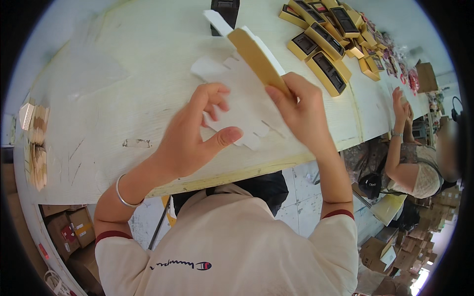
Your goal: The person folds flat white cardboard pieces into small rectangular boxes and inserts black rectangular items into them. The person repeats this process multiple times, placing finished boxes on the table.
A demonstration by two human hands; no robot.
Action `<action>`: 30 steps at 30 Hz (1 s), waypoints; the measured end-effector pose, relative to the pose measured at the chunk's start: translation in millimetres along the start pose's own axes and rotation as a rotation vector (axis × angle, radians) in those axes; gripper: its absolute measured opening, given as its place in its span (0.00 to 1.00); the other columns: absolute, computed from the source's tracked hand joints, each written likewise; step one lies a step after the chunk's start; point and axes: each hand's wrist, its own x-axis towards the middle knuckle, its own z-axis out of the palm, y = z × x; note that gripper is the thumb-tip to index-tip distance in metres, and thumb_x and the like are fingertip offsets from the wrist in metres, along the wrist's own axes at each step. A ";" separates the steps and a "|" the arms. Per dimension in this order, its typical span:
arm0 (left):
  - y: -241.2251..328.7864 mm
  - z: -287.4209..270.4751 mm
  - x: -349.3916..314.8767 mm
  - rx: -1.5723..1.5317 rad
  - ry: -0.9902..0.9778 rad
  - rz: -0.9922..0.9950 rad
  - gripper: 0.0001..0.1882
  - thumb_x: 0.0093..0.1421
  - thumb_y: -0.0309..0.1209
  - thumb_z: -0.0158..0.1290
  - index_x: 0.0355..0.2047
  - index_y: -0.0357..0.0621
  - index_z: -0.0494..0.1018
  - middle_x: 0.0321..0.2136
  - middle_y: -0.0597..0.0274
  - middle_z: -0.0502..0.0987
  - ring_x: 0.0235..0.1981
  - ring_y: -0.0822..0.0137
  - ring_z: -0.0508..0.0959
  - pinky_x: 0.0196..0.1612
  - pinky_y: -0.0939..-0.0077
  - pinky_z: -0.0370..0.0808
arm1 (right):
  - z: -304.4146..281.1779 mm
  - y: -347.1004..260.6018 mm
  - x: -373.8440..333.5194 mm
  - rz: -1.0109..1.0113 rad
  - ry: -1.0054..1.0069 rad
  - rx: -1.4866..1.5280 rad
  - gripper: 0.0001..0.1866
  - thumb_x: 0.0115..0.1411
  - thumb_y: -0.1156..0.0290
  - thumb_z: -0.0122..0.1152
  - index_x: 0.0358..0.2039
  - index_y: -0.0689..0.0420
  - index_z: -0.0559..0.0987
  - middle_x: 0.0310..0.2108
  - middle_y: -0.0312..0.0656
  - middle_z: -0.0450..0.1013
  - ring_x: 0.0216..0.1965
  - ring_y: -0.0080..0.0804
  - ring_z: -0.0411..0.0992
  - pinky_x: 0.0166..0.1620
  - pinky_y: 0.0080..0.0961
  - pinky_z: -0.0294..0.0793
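My right hand [302, 108] grips the lower end of a gold carton [257, 59], thumb on its gold face and fingers behind. The carton tilts up to the left; its inside is white and a white flap sticks out at the far end. My left hand [187, 130] is a little apart from it, fingers curled and spread, with nothing in it. Beneath both hands, flat white carton blanks [240, 96] with notched edges lie on the table. A black tray insert [225, 14] stands beyond the carton, partly behind its flap.
Several gold boxes with black inserts [326, 69] are heaped at the far right, with red packets [413, 79] beyond. Folded cartons [37, 148] stand at the left edge of the pale table [98, 113]. Another person [414, 167] works at the right. Brown cardboard boxes [74, 229] sit below.
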 end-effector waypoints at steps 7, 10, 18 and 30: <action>-22.4 4.5 18.9 -0.455 -0.021 -0.418 0.20 0.62 0.35 0.51 0.50 0.36 0.65 0.37 0.63 0.73 0.41 0.70 0.71 0.45 0.76 0.69 | 3.0 -18.9 -34.6 -0.530 -0.103 0.015 0.23 0.50 0.63 0.67 0.46 0.54 0.76 0.48 0.47 0.70 0.50 0.47 0.68 0.52 0.39 0.67; -21.5 -24.8 39.2 -0.348 -0.241 -0.528 0.22 0.60 0.36 0.52 0.50 0.36 0.65 0.39 0.62 0.72 0.40 0.70 0.72 0.45 0.76 0.69 | -28.9 -1.3 -47.3 -0.672 -0.009 -0.434 0.23 0.50 0.61 0.65 0.48 0.53 0.76 0.53 0.48 0.69 0.54 0.45 0.67 0.57 0.43 0.63; -11.6 -3.3 89.8 0.333 -0.932 -0.408 0.27 0.54 0.34 0.53 0.54 0.38 0.65 0.44 0.54 0.73 0.44 0.64 0.73 0.47 0.69 0.69 | -11.9 27.1 -45.4 -0.556 -0.245 -0.178 0.08 0.49 0.73 0.61 0.32 0.58 0.77 0.32 0.44 0.74 0.37 0.41 0.73 0.42 0.35 0.70; -14.4 23.1 3.6 0.884 -0.228 0.495 0.25 0.44 0.40 0.64 0.41 0.43 0.70 0.38 0.60 0.70 0.39 0.61 0.71 0.39 0.68 0.68 | 23.4 54.6 -17.0 0.280 -0.532 0.294 0.06 0.60 0.72 0.60 0.34 0.61 0.74 0.17 0.33 0.63 0.22 0.23 0.58 0.30 0.20 0.64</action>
